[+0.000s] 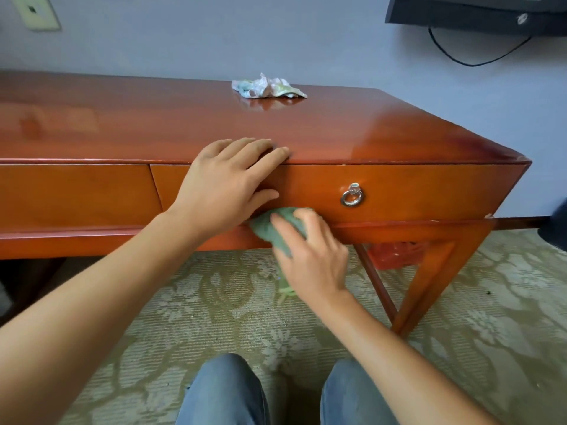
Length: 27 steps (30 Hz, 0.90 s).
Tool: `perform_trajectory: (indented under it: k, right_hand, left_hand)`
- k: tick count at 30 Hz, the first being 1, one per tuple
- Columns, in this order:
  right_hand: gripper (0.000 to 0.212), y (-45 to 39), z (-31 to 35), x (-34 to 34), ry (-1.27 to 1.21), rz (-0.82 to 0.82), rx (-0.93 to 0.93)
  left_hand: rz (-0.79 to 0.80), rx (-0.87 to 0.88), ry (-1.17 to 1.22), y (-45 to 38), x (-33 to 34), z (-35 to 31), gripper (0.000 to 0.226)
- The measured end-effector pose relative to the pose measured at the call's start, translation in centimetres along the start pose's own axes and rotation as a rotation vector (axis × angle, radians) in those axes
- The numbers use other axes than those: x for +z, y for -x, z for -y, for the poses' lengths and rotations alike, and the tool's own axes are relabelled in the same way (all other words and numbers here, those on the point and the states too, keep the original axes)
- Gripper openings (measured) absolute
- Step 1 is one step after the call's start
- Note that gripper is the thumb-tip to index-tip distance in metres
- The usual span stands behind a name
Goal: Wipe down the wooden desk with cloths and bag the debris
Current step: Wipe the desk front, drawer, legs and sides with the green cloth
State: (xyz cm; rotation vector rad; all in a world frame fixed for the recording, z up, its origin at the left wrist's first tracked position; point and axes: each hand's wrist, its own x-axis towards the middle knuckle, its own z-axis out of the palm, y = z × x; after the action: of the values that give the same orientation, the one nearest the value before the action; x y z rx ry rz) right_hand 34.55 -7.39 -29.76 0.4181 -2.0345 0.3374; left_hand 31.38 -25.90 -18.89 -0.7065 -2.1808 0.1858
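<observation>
A glossy reddish wooden desk [153,118] fills the upper half of the view. My left hand [227,182] rests on its front edge, fingers straight over the top and the thumb against the drawer front. My right hand [310,256] grips a green cloth [276,228] and holds it against the lower edge of the drawer front, beside the left hand. Another cloth, crumpled and pale with a pattern [267,86], lies on the desk top near the back edge.
A metal ring pull [352,196] hangs on the drawer front to the right of my hands. An orange-red plastic bag [395,254] sits under the desk by the right legs [429,283]. Patterned carpet [190,317] covers the floor. My knees [227,391] are at the bottom. A dark monitor [478,10] stands at top right.
</observation>
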Motion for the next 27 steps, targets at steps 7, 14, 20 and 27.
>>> perform_trajectory:
  k: [7, 14, 20, 27]
  right_hand:
    - [0.036, -1.3, 1.5, 1.4, 0.012, -0.179, 0.379]
    - [0.026, -2.4, -0.1, -0.1, -0.057, -0.251, -0.039]
    - [0.029, -4.8, -5.2, 0.0, 0.088, -0.411, 0.306]
    - [0.027, -4.7, 1.4, 3.0, -0.086, -0.238, -0.294]
  left_hand:
    - [-0.008, -0.180, -0.102, 4.5, -0.9, 2.4, 0.064]
    - [-0.025, -0.187, -0.004, 4.8, -1.0, 3.1, 0.063]
    - [-0.038, -0.233, -0.021, 4.6, -0.6, 2.2, 0.061]
    - [0.010, -0.264, 0.006, 4.4, -1.5, 1.8, 0.062]
